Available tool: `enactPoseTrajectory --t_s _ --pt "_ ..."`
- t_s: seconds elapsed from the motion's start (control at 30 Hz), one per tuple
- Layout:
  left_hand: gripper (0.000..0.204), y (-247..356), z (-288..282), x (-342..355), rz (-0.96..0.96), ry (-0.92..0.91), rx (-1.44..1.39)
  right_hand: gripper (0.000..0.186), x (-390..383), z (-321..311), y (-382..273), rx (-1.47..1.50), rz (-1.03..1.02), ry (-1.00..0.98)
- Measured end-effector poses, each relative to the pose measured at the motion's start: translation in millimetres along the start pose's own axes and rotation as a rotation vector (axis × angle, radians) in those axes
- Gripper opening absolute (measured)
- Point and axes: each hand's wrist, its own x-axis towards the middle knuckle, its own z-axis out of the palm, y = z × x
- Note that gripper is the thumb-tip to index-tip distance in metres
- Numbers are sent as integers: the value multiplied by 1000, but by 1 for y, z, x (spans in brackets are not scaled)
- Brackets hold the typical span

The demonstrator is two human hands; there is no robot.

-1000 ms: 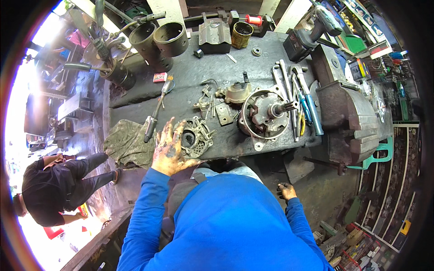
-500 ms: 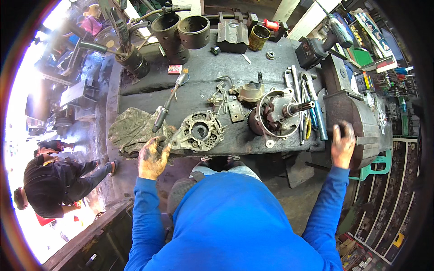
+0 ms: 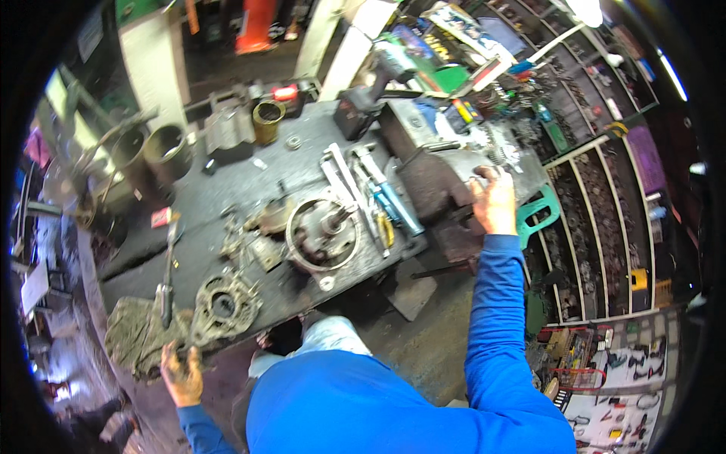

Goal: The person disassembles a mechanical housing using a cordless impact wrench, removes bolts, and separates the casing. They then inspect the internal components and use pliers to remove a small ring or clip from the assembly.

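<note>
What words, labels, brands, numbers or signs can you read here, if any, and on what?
None can be read.
Red box: pale marks, too small and blurred.
Striped box: too blurred.
Drill: any marking is too blurred.

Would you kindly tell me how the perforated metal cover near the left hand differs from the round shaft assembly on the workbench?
The perforated metal cover has a dark central opening, while the round shaft assembly has a thick shaft projecting from its middle.
The cover lies low and flat, whereas the assembly stands taller.
The cover is beside the crumpled cloth; the assembly is beside the blue-handled tools.
Both are metal and near the workbench's front edge.
</note>
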Motion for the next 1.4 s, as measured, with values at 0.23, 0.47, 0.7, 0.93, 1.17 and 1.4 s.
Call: enactPoseTrajectory --t_s 0.23,0.47,0.7,0.93,1.17,1.4 --pt "31 18 -17 26 13 248 108 25 49 21 43 211 100 -162" --pt "31 91 -20 43 -15 259 101 32 136 106 99 125 -137 -647" --pt "34 139 -2 3 -111 255 71 49 187 158 95 481 -248 -688" --pt "30 194 -8 -19 -285 333 -62 91 218 218 -17 739 82 -485" --pt "34 219 -24 -54 -264 383 6 54 234 270 -83 1615 641 -112" --pt "31 219 -22 -107 -383 406 11 53 246 307 -88 1688 690 49"
